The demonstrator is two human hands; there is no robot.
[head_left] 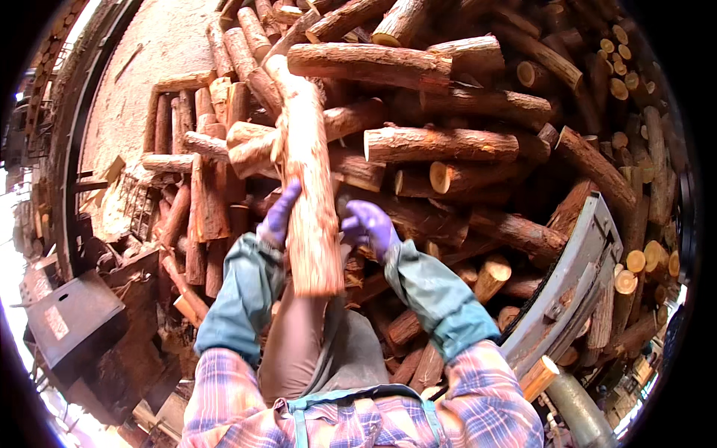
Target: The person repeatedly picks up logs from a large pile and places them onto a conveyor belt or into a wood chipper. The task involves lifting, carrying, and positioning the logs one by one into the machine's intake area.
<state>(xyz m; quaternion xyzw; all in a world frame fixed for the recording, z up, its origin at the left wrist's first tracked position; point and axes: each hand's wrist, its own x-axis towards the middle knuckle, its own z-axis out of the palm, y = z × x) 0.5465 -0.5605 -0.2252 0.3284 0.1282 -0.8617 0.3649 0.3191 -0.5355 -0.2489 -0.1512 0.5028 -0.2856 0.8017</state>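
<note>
1. Gloved in purple, the left hand (280,214) lies against the left side of a pale, shaggy log (312,172); its fingers may reach underneath, so I cannot tell how firmly it grips.
2. On the other side, the right hand (372,226) is unclenched, fingers parted and loosely bent, just beside the log and seemingly not closed on it.
3. Pointing away from the body, the log has its near end over the trousers (291,347) and its far end among the bark-covered logs (441,144) of the heap.
4. Judging by its thickness and length, it should be heavy and quite stiff, hardly fragile.
5. Its fibrous surface looks rough, though loose strips could slide under a glove.
6. Best hold: both palms low on opposite sides, near mid-length, fingers cupped beneath to share the weight.
</note>
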